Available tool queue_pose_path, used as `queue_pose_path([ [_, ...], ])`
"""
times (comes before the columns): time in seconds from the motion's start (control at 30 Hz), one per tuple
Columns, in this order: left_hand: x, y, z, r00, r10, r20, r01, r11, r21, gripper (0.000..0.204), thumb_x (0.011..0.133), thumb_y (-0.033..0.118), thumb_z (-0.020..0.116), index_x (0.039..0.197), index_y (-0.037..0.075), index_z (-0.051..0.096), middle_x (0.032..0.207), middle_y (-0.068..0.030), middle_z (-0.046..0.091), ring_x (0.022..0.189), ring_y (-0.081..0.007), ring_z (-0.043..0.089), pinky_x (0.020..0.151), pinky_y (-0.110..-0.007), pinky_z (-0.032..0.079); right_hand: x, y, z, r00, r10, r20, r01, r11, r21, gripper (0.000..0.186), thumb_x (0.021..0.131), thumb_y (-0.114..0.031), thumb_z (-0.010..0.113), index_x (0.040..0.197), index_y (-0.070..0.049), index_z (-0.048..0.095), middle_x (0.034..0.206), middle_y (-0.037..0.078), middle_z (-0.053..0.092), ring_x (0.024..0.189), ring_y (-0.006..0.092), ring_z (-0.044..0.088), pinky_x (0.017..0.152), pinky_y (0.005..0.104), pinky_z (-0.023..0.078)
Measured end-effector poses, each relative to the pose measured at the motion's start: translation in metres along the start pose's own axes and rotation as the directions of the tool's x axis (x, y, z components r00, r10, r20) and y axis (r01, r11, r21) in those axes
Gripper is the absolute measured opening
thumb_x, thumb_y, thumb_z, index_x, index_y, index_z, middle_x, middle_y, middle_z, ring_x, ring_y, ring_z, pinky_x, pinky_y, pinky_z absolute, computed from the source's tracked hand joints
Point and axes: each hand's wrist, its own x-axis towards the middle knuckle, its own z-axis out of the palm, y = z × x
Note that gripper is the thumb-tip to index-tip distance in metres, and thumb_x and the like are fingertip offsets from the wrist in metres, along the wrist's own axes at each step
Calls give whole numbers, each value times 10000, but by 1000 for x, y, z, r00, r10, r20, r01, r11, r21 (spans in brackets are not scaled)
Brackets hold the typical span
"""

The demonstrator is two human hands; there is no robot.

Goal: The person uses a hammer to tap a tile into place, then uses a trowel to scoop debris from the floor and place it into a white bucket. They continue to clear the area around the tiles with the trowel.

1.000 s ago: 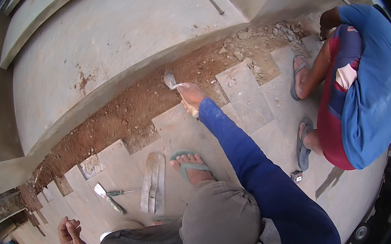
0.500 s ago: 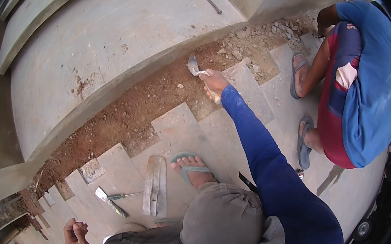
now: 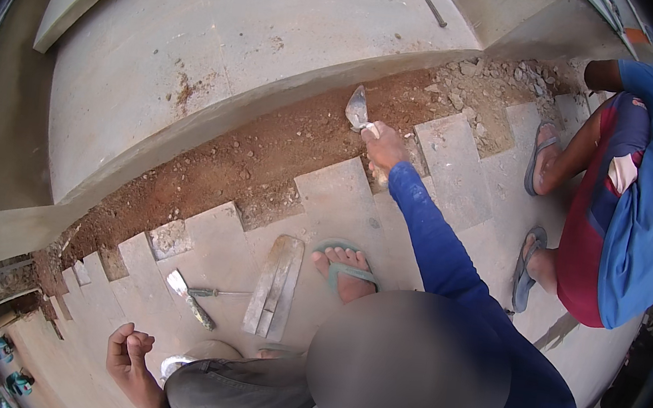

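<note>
A trowel [image 3: 358, 109] hovers over reddish soil [image 3: 222, 166] beside a concrete slab [image 3: 240, 41], clasped in the grip of the right hand [image 3: 386, 147]. The left hand [image 3: 133, 361] curls its fingers, its grip's closure unclear. Nearby, a scraper [image 3: 187, 296] lies on paving tiles [image 3: 332, 188]; a co-worker [image 3: 651, 217] bends low.

I can see this person wears a green flip-flop [image 3: 359, 273]. Near it is a long blue sleeve [image 3: 449, 258], and behind it, dark grey trousers [image 3: 240, 396].
</note>
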Motion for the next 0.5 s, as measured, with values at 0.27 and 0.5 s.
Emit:
queue_pose_path([
  [0.27,1,10,6,999,32,-8,-32,998,-52,319,1012,273,647,1112,-29,629,841,-67,640,810,-158,622,764,-288,494,-25,-6,99,980,-189,-68,169,958,-230,427,943,-329,609,1227,-13,569,1090,307,682,1082,477,639,945,541,497],
  [0.5,15,22,30,991,101,84,-83,977,-196,297,1003,227,660,1136,-37,628,848,-68,663,832,-158,636,803,-298,509,-37,-17,115,977,-211,23,209,940,-269,422,943,-325,605,1235,-23,569,1105,303,680,1074,470,647,932,539,499],
])
